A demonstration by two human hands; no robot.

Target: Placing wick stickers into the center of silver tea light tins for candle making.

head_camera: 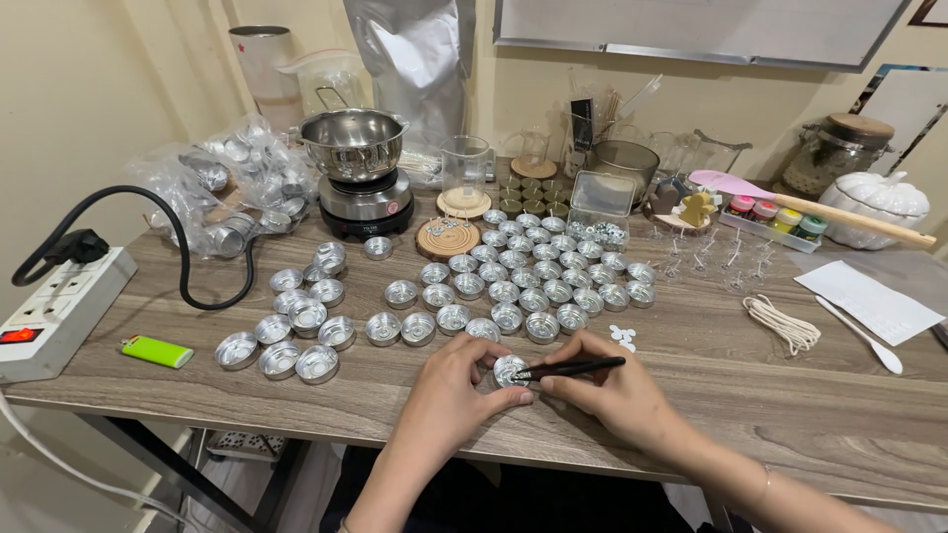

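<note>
While the wooden table (691, 395) carries rows of empty tealight cups (513, 286), my left hand (449, 390) pinches one small aluminium tealight cup (508, 370) near the front edge, fingers curled round its rim. My right hand (602, 390) grips black tweezers (571, 369), tips pressed into that cup.
</note>
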